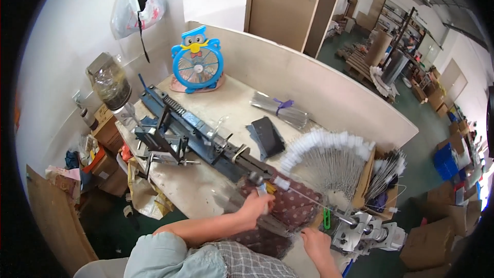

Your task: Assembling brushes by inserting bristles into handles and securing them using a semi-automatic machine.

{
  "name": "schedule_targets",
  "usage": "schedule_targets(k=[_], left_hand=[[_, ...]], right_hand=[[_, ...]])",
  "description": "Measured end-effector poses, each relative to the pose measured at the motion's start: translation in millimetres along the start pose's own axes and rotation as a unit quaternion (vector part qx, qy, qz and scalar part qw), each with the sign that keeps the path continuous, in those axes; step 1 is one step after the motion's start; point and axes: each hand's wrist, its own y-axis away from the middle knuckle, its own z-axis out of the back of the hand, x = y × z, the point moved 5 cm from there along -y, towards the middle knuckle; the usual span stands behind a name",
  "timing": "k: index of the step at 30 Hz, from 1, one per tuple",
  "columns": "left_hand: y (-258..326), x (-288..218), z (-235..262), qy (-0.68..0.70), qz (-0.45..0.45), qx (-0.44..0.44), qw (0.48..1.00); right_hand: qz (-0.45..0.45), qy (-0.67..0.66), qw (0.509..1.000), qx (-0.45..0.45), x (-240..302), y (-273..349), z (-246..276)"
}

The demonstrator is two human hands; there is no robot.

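My left hand (254,208) is closed round a pale handle (262,189) with a dark, rounded metal end, at the near end of a long blue bench fixture (198,128). Just right of it, a thin metal rod with a white plastic end (281,183) slants down to a silver clamping machine (365,234). My right hand (315,244) is beside that machine, fingers curled; whatever they pinch is too small to make out. A brown dotted cloth (293,206) lies under the rod. A green plastic piece (326,218) sits near the machine.
A fanned stack of white-ended metal rods (329,162) lies to the right, with a box of more rods (383,180) beyond. Farther back are a phone (267,136), a tied rod bundle (280,109) and a blue owl-shaped fan (198,64). A low partition (309,80) edges the table.
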Motion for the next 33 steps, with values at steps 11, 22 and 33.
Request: schedule_targets(k=[11, 22, 33], left_hand=[[54.0, -54.0, 34.5, 0.171, -0.007, 0.176, 0.969], [12.1, -57.3, -88.8, -0.415, -0.413, 0.241, 0.774], [-26.7, -34.4, -146.5, -0.63, -0.55, 0.142, 0.53]], right_hand=[[-0.034, 0.093, 0.993, 0.06, 19.4, -5.4, 34.4], [-0.156, 0.251, 0.921, -0.254, -19.9, 33.5, 196.9], [0.015, -0.063, 0.952, -0.3, -40.0, -44.6, 104.8]])
